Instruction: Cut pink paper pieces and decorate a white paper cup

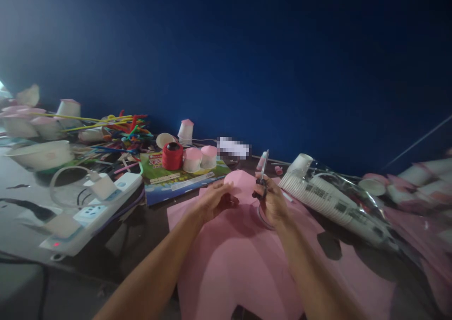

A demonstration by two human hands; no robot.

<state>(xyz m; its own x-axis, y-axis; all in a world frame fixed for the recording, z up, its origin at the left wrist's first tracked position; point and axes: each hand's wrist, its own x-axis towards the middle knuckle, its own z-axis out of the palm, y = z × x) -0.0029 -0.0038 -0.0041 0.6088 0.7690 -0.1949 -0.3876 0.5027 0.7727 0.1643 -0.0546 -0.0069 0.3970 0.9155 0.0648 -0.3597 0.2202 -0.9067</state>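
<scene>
My left hand [219,201] is closed on a rounded piece of pink paper [242,180], its thumb and fingers at the left edge. Scissors [265,162] point upward in my right hand [274,204], to the right of that piece. Their black middle part shows by my fingers, and a pale loop hangs below the hand. Whether the blades touch the paper I cannot tell. Under both hands lie large pink paper sheets [226,263], with cut-out gaps at the front and right.
A power strip [106,207] with plugged-in chargers lies left. Behind are red thread [173,156], pink-topped cups [192,160] and colourful pipe cleaners [130,127]. Right of my hands lies a bagged stack of paper cups [321,195]. A dark blue wall [247,66] rises behind.
</scene>
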